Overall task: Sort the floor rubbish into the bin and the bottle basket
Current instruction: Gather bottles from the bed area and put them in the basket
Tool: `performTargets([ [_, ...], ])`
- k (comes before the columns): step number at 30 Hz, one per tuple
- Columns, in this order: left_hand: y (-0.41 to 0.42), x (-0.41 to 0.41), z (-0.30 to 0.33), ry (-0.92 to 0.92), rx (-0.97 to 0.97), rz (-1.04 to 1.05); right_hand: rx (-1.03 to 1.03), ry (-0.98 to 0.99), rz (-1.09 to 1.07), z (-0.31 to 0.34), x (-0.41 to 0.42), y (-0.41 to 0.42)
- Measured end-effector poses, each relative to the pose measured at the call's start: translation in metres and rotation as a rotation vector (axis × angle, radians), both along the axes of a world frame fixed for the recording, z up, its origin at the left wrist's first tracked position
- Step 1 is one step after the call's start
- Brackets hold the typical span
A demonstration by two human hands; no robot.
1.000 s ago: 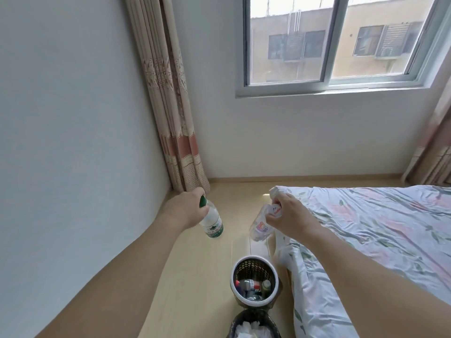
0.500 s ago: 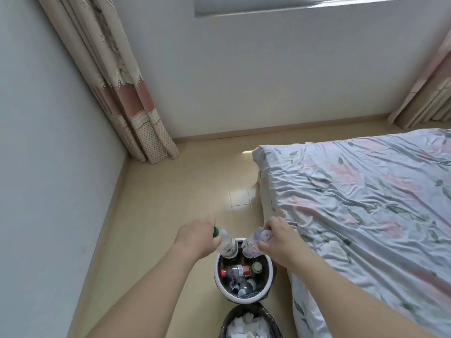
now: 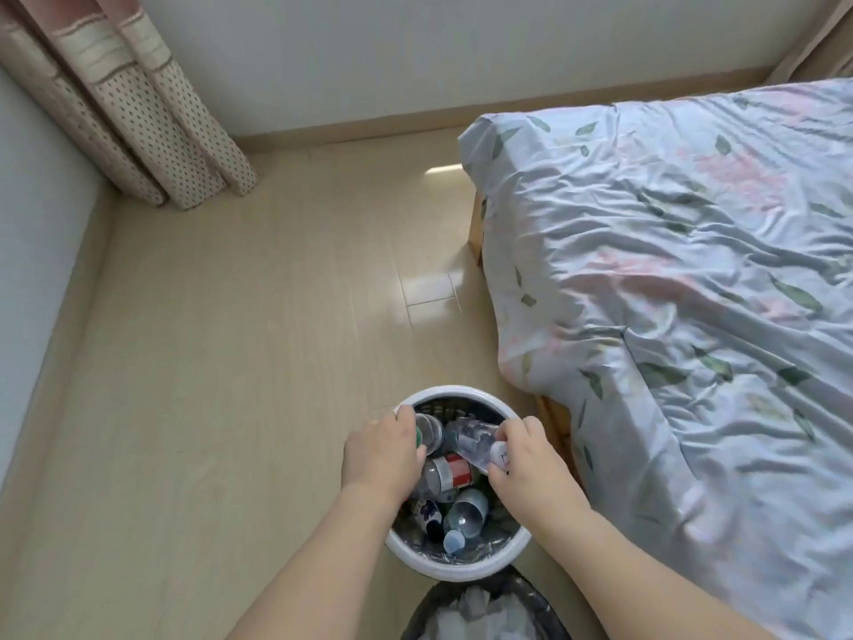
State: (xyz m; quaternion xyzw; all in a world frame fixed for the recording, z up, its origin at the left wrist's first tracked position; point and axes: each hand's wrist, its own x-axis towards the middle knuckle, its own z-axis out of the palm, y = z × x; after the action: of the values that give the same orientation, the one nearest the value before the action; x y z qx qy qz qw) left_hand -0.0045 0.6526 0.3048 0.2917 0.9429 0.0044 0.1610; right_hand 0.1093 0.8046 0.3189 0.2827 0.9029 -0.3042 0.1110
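Observation:
A white-rimmed bottle basket [image 3: 461, 394] stands on the floor by the bed and holds several plastic bottles. My left hand [image 3: 381, 452] grips a clear bottle with a green cap [image 3: 430, 431] just above the basket's opening. My right hand [image 3: 526, 459] holds a crumpled clear bottle with a white cap [image 3: 471, 441], also over the basket. Directly below the basket, at the frame's bottom edge, is a black-lined bin [image 3: 480, 612] with white paper rubbish in it.
A bed with a pale floral cover [image 3: 669, 270] fills the right side, close to the basket. A dotted curtain [image 3: 138, 131] hangs in the far left corner. Light wooden floor [image 3: 231, 339] stretches left of the basket to the wall.
My view has tilted down from the window to the floor. Both hands have come down with their bottles from chest height to just above the basket.

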Motion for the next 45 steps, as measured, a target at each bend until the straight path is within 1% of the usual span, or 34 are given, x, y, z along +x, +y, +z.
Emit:
performTargets([
  [3,-0.003,0.0,-0.044,0.021,-0.063,-0.074,-0.005,-0.037,0.036,-0.04,0.001,0.001],
  [7,-0.007,0.007,-0.065,-0.006,-0.163,-0.114,-0.049,-0.122,0.041,-0.059,0.004,0.0],
  [10,-0.009,0.011,-0.052,-0.046,-0.162,-0.111,-0.105,-0.189,0.063,-0.047,0.01,-0.003],
  [13,-0.011,0.012,-0.013,-0.067,-0.182,-0.141,-0.114,-0.193,0.102,-0.011,0.016,-0.001],
  [16,-0.004,0.014,0.059,-0.111,-0.149,-0.118,-0.114,-0.179,0.1,0.06,0.019,0.009],
  [21,0.021,0.044,0.23,-0.108,-0.035,-0.108,-0.092,-0.098,0.057,0.227,0.049,0.029],
  [24,0.043,0.068,0.339,-0.049,0.037,-0.128,-0.034,-0.03,0.088,0.332,0.079,0.046],
  [26,0.061,0.079,0.41,-0.009,0.12,-0.131,0.017,0.046,0.078,0.397,0.096,0.062],
  [28,0.076,0.083,0.465,0.017,0.2,-0.139,0.046,0.098,0.037,0.447,0.108,0.073],
  [29,0.086,0.086,0.499,0.058,0.243,-0.161,0.077,0.132,0.015,0.48,0.117,0.08],
  [32,0.113,0.093,0.579,0.169,0.327,-0.22,0.145,0.212,-0.038,0.551,0.139,0.091],
  [34,0.13,0.105,0.628,0.248,0.367,-0.289,0.185,0.275,-0.101,0.594,0.162,0.095],
  [36,0.146,0.118,0.663,0.271,0.403,-0.342,0.212,0.307,-0.152,0.626,0.182,0.098],
  [38,0.163,0.139,0.695,0.301,0.446,-0.438,0.243,0.329,-0.228,0.661,0.213,0.104],
  [41,0.19,0.174,0.734,0.324,0.495,-0.574,0.315,0.375,-0.337,0.705,0.261,0.118],
  [45,0.23,0.248,0.779,0.34,0.567,-0.726,0.411,0.405,-0.499,0.752,0.348,0.134],
])
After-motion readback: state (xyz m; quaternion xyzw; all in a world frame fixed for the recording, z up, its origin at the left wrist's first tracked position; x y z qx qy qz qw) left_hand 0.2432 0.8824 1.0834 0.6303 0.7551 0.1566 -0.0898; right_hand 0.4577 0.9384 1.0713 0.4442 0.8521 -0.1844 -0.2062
